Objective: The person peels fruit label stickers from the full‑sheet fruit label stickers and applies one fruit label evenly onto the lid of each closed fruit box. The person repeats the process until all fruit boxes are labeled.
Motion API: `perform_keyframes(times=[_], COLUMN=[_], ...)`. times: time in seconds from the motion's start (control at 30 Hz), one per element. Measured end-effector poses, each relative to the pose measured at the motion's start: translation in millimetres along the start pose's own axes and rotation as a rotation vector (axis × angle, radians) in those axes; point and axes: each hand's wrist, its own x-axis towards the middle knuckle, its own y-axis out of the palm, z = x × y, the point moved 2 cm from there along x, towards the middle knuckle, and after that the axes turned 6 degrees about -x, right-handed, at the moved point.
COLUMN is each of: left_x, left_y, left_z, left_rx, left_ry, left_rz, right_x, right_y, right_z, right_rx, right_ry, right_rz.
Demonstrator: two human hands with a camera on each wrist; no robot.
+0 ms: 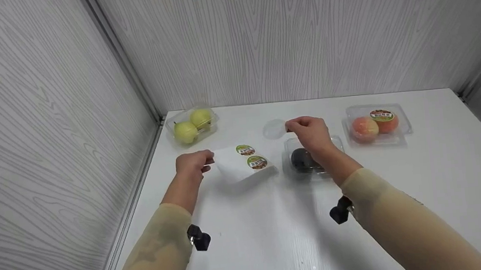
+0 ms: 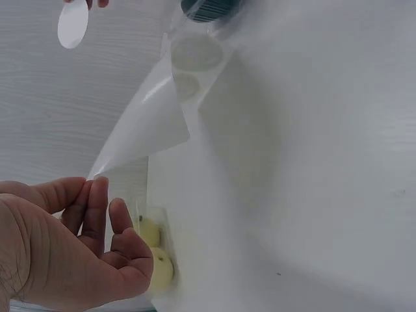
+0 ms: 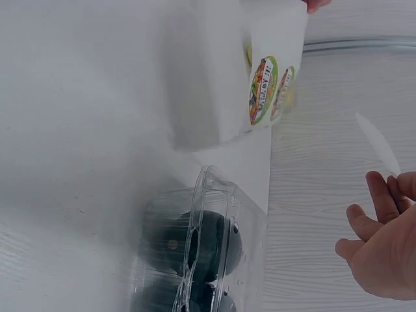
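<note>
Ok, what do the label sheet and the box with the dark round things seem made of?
The label sheet looks like glossy coated paper or film: it curves and catches a bright streak. The box seems clear, shiny plastic, with see-through walls and a ridged rim.

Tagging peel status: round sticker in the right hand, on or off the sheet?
Off. The right hand pinches the round sticker; all views show a gap between it and the label sheet.
</note>
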Motion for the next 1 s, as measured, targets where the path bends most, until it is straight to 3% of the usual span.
perform_keyframes(times=[0.23, 0.47, 0.73, 0.9, 1.0], left_x=[8.1, 16.0, 24.5, 28.9, 32.4], left_y=[-20.1, -20.7, -25.3, -30.4, -33.1], left_z=[1.6, 6.7, 16.9, 26.0, 30.4], left_rx=[0.047, 0.126, 0.288, 0.360, 0.474], left_ry=[0.024, 0.040, 0.038, 0.048, 0.064], left_rz=[-0.038, -0.048, -0.072, -0.126, -0.157], right_x=[-1.0, -3.0, -6.7, -7.9, -8.7], right_y=[-3.8, -6.4, -11.0, -13.5, -14.3], right_z=[-2.7, -4.7, -8.2, -10.6, -12.0], right_rx=[-0.002, 0.005, -0.022, -0.022, -0.021], right_ry=[-0.009, 0.000, 0.011, 0.040, 0.046], right_rz=[-0.015, -0.018, -0.037, -0.032, -0.026])
